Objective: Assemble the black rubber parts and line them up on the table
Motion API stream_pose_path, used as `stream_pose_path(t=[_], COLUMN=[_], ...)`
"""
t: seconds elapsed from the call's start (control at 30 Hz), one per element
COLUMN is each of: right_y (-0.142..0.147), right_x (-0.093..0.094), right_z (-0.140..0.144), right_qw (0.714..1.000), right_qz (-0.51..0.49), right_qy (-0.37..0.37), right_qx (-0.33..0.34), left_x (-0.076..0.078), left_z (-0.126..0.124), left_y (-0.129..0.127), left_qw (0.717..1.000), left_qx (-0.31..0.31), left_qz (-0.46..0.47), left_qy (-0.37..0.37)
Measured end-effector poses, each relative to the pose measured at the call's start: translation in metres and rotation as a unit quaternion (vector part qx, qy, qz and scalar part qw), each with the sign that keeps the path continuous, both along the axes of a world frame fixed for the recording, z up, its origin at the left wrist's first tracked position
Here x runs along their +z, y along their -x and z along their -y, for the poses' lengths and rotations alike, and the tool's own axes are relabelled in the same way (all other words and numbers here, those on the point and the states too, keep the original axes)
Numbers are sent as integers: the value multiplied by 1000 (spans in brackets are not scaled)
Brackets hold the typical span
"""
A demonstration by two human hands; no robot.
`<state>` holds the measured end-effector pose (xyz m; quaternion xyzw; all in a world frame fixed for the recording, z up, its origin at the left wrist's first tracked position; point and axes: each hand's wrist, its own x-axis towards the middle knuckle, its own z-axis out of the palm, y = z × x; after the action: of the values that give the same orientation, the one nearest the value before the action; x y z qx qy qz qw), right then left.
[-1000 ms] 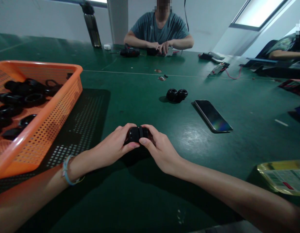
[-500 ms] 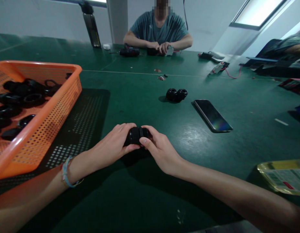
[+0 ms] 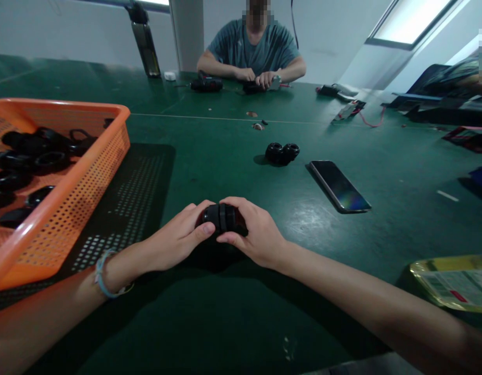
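A: Item one?
B: Black round fitting (image 3: 221,219), on the green table (image 3: 225,312) at centre. Left hand (image 3: 178,239) and right hand (image 3: 256,237) both curl their fingers around it, thumbs pinching its near side.

A: Surroundings?
B: Orange basket (image 3: 88,172) of black rings at 9 o'clock; two more black fittings (image 3: 282,153) at 1 o'clock, phone (image 3: 338,186) at 2 (screen dark). A co-worker's hands (image 3: 260,78) at 12 o'clock, far side.
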<state>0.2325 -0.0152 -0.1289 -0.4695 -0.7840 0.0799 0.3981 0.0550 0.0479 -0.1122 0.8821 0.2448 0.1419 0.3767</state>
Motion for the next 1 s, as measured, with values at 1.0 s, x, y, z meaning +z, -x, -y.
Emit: stream_pose_path(t=[1.0], right_y=[19], right_x=[13], right_z=[19], right_qw=[965], right_qz=[-164], right_qy=[195], right_qx=[-68], left_x=[-11], left_z=[0], left_y=[-3], left_qw=[988], left_qx=[50], left_qz=[-26], left_qy=[-146])
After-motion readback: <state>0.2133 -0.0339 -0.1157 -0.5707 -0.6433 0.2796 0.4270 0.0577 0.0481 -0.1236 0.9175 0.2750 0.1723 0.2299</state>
